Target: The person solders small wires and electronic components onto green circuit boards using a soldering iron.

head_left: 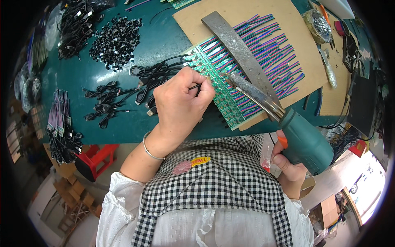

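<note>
My left hand [183,96] is closed in a pinch on a black cable [198,87] at the left edge of a green circuit board panel [225,99]. In my right hand [290,166] is a green soldering gun [307,142] with an orange trigger. Its tip reaches the panel just right of my left fingers. Rows of cut multicoloured wires [279,61] stick out from the panel's right side. Across them lies a heavy grey metal bar [242,53]. Several coiled black cables [152,72] lie beside my left hand, some ending at the panel's upper left.
A brown board [308,96] lies under the panel on the green table [164,31]. Farther left are a pile of small black connectors [116,43] and more cable bundles [76,29]. A foil-wrapped roll [317,26] stands at the far right. A red stool [98,160] is below the table edge.
</note>
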`<state>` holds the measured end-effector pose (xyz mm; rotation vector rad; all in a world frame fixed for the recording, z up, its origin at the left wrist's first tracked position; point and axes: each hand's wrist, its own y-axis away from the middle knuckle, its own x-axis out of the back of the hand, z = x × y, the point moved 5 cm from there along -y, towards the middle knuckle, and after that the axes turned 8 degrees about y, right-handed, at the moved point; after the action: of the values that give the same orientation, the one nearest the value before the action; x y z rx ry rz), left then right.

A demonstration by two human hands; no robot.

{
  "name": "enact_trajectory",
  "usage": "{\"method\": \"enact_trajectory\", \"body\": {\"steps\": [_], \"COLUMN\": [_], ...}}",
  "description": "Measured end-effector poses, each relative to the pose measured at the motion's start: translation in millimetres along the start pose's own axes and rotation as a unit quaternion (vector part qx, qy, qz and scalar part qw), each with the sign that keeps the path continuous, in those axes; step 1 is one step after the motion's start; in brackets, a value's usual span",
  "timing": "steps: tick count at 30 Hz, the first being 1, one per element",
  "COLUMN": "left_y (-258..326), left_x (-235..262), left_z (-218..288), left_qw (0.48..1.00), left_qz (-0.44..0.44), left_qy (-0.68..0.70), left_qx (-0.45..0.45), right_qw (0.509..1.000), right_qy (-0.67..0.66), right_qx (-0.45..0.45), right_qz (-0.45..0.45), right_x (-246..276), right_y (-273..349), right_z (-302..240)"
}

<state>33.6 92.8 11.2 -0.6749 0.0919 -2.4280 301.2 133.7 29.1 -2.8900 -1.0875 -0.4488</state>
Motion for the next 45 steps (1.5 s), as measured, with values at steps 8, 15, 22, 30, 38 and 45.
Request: {"method": "enact_trajectory", "body": {"steps": [8,15,22,30,38,45], "left_y": [0,1,2,0,1,1], "left_x": [-3,-3,-5,-4,-5,-5], "left_z": [0,1,3,5,4,5], "left_qw": [0.998,0.997,0.997,0.995,0.996,0.995], "left_qz": [0.027,0.017,0.022,0.029,0.024,0.025], "left_qy": [-0.03,-0.049,-0.043,-0.062,-0.049,-0.051], "left_qx": [-0.039,-0.051,-0.057,-0.079,-0.076,-0.081], "right_qw": [0.999,0.999,0.999,0.994,0.987,0.996], "right_qy": [0.033,-0.009,0.005,0.04,-0.133,-0.086], "right_qx": [-0.021,-0.042,-0.05,0.037,-0.037,0.011], "right_qz": [-0.006,-0.01,-0.007,-0.095,0.086,0.002], "right_x": [1,-4,-7,-7,-6,-4], "right_y": [2,1,-3,-9,-13,-12], "right_z": [4,6,3,4,-2,4]}}
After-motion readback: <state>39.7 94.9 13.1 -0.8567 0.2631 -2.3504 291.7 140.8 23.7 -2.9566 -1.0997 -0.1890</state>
